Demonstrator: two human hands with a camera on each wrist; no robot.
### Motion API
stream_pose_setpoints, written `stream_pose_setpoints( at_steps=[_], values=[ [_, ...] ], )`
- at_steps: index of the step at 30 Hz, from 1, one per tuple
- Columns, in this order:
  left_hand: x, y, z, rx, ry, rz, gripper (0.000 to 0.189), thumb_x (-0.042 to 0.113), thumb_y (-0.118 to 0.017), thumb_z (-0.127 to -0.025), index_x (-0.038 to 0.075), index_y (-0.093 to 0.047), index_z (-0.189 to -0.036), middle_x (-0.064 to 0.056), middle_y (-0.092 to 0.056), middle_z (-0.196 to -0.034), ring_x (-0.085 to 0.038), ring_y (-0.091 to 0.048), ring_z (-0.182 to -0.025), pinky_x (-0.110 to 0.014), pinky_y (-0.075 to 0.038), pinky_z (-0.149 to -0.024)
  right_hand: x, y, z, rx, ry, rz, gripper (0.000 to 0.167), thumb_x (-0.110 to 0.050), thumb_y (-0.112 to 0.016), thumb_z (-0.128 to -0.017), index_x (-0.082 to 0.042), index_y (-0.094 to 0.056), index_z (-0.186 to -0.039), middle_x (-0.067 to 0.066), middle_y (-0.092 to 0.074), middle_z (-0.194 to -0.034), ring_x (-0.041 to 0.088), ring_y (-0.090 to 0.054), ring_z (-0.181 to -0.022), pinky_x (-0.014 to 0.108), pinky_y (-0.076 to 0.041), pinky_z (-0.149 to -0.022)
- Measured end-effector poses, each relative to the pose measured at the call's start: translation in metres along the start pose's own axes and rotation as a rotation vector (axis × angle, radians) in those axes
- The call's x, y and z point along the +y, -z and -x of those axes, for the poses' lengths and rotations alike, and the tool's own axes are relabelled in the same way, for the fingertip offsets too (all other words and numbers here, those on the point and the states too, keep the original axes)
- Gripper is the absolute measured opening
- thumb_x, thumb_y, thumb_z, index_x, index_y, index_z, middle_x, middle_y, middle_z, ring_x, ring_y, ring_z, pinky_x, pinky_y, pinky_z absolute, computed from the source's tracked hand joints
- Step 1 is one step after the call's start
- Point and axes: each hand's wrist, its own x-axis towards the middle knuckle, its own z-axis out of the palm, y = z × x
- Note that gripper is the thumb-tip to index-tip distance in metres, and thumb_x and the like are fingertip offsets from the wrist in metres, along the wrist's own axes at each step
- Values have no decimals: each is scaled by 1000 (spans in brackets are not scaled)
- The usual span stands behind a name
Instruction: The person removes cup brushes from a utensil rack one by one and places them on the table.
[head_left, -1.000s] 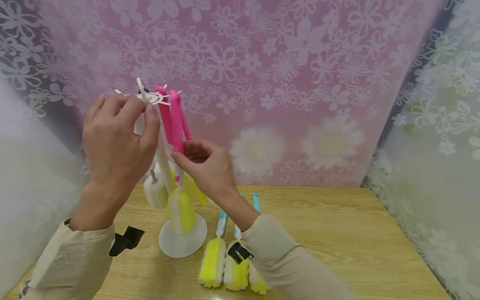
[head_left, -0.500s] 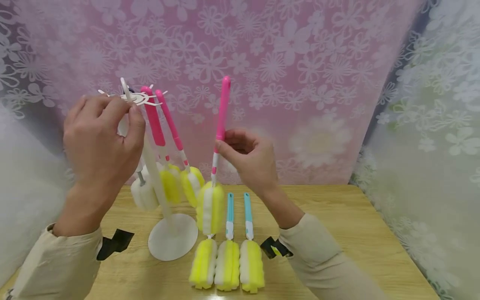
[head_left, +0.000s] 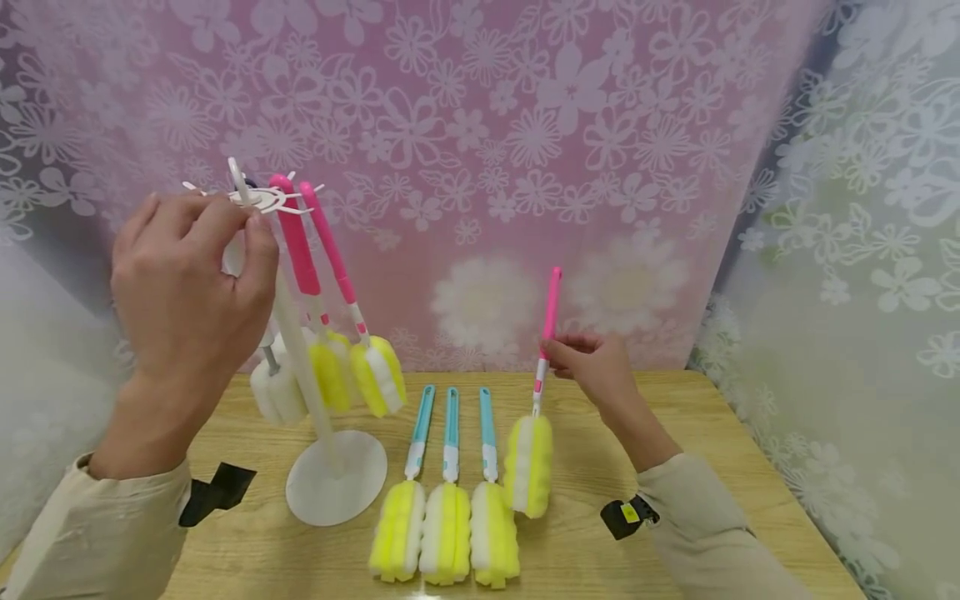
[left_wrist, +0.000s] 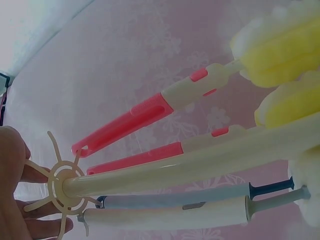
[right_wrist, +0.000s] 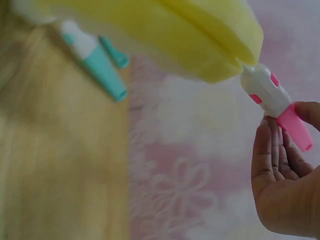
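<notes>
A pink backdrop with white flowers (head_left: 487, 125) fills the far side, and in front of it lies the wood-grain counter (head_left: 637, 554). On the counter's left part stands a white stand (head_left: 303, 358), its round base flat and its post leaning left in the head view, topped by a ring of thin prongs. From the prongs hang two pink-handled brushes (head_left: 377, 375) with yellow-and-white sponges; a white-handled brush (left_wrist: 165, 217) and a grey-blue-handled brush (left_wrist: 175, 196) hang beside them. Another pink-handled brush, the held brush (head_left: 529, 462), is off the stand, handle up and sponge down, tilted slightly; its sponge is just right of the teal-handled brushes (head_left: 446, 533), and whether it touches the counter I cannot tell. Those three lie side by side, handles toward the backdrop. The left hand (head_left: 193, 271) grips the stand's top, fingers bent at the ring. The right hand (head_left: 600, 371) pinches the held brush between thumb and fingers, low on the pink handle. Smallest are the black pieces at the cuffs (head_left: 217, 493), the right one with a yellow patch.
</notes>
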Motion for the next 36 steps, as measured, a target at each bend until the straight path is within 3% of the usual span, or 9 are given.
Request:
stream_pose_setpoints(
  at_steps=[7, 14, 21, 29, 36],
  values=[
    [2, 0, 1, 2, 22, 2, 34, 22, -47, -91, -5, -68, -87, -25, -64, -87, -41, -58, -92, -46, -31, -106, 61, 11, -2, -18, -194, 101, 39, -25, -72, -85, 6, -66, -108, 11, -71, -90, 19, -68, -79, 37, -55, -78],
    [2, 3, 0, 5, 3, -6, 36, 24, -46, -92, -5, -68, -86, -24, -64, -88, -41, -59, -92, -46, -31, -105, 94, 2, -3, -65, -298, 118, 37, -24, -73, -84, 7, -67, -104, 8, -70, -79, 17, -67, -70, 32, -56, -69],
    [3, 4, 2, -21, -9, -18, 35, 23, -47, -92, -4, -68, -88, -24, -64, -89, -41, -58, -93, -46, -32, -105, 115, -6, -3, -79, -338, 174, 29, -24, -73, -84, 4, -71, -91, 7, -68, -69, 14, -63, -60, 28, -54, -60],
    [5, 5, 2, -20, 0, -25, 35, 23, -47, -92, -5, -68, -89, -24, -64, -89, -40, -58, -93, -46, -31, -105, 125, -14, -7, -111, -379, 145, 27, -21, -73, -83, 4, -69, -92, 8, -68, -71, 12, -63, -57, 25, -54, -57],
    [6, 7, 3, -66, -11, -61, 38, 26, -47, -93, -5, -68, -95, -24, -65, -95, -41, -58, -98, -46, -30, -107, 126, -22, -6, -100, -403, 171, 28, -21, -74, -82, 4, -68, -92, 7, -67, -69, 11, -62, -56, 24, -53, -56]
  ],
)
